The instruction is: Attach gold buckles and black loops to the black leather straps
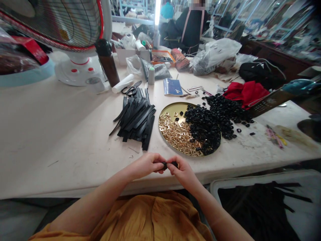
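My left hand (147,164) and my right hand (182,170) meet at the table's near edge, fingers pinched together on a small black strap piece (168,164) with a bit of gold showing at its right end. Just beyond them lies a round gold tray (173,108) holding gold metal buckles (177,134) and a heap of small black loops (213,120) that spills onto the table. A pile of black straps (137,117) lies to the left of the tray.
A white fan (72,36), a dark bottle (108,62), scissors (131,89), a blue booklet (172,87), plastic bags and red cloth (247,92) crowd the far side. A white bin (263,201) of black straps stands at my right. A person sits across the table.
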Demonstrator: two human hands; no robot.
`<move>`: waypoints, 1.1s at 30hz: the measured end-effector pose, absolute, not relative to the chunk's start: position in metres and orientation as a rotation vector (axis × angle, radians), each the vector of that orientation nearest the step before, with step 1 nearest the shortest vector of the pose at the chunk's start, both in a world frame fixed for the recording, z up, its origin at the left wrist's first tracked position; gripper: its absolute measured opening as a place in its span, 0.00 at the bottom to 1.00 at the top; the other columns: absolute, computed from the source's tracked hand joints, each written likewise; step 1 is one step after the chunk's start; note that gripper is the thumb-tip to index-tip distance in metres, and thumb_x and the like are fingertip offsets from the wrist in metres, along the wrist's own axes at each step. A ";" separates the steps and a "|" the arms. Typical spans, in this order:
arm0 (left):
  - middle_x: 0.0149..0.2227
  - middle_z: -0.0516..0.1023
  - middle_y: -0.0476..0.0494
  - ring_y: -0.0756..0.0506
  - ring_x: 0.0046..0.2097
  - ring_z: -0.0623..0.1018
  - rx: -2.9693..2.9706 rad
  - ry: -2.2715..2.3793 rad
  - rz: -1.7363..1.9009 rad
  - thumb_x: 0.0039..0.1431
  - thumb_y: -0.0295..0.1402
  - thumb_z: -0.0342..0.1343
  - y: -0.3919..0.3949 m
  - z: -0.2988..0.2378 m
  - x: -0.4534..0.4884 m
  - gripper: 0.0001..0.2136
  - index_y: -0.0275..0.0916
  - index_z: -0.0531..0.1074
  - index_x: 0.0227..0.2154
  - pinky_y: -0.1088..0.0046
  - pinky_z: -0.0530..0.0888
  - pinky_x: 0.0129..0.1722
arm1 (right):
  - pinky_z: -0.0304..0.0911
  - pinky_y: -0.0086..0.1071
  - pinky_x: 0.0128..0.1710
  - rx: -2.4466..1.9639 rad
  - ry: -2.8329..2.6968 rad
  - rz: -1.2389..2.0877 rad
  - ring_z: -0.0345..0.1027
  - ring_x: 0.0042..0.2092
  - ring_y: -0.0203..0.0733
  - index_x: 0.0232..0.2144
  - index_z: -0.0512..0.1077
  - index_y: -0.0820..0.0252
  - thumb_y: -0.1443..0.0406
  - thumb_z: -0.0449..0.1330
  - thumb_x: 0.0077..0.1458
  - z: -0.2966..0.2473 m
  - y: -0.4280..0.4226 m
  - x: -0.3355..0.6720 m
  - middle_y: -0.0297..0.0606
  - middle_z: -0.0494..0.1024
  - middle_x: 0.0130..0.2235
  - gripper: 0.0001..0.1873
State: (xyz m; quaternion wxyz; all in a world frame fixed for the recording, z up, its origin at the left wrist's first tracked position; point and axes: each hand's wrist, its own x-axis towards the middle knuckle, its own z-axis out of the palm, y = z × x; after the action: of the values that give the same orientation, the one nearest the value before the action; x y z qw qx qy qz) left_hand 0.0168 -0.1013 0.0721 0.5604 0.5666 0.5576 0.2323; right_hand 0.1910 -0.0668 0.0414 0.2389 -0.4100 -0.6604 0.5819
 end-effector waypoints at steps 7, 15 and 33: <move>0.28 0.76 0.47 0.49 0.31 0.74 1.392 1.396 0.611 0.53 0.32 0.46 -0.106 0.070 0.026 0.11 0.35 0.73 0.33 0.77 0.67 0.32 | 0.57 0.32 0.33 -0.979 -2.071 1.323 0.62 0.33 0.39 0.28 0.67 0.57 0.66 0.53 0.53 0.050 -0.068 0.195 0.35 0.69 0.29 0.04; 0.30 0.77 0.45 0.48 0.33 0.74 1.280 1.252 0.600 0.53 0.33 0.48 -0.106 0.079 0.021 0.16 0.33 0.66 0.45 0.76 0.68 0.31 | 0.57 0.31 0.29 -1.067 -1.885 1.528 0.62 0.29 0.37 0.30 0.61 0.57 0.61 0.50 0.56 0.045 -0.068 0.198 0.32 0.66 0.27 0.06; 0.30 0.76 0.46 0.49 0.29 0.72 1.419 1.367 0.529 0.56 0.35 0.44 -0.108 0.074 0.030 0.13 0.35 0.70 0.36 0.77 0.64 0.26 | 0.56 0.31 0.28 -1.059 -1.916 1.517 0.61 0.28 0.37 0.28 0.62 0.58 0.62 0.51 0.54 0.047 -0.065 0.202 0.32 0.66 0.25 0.06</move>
State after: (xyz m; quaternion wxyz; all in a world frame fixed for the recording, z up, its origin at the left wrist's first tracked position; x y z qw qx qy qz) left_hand 0.0300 -0.1079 0.0738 0.5233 0.5927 0.5710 0.2210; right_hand 0.2021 -0.0654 0.0472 0.2369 -0.3863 -0.6988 0.5534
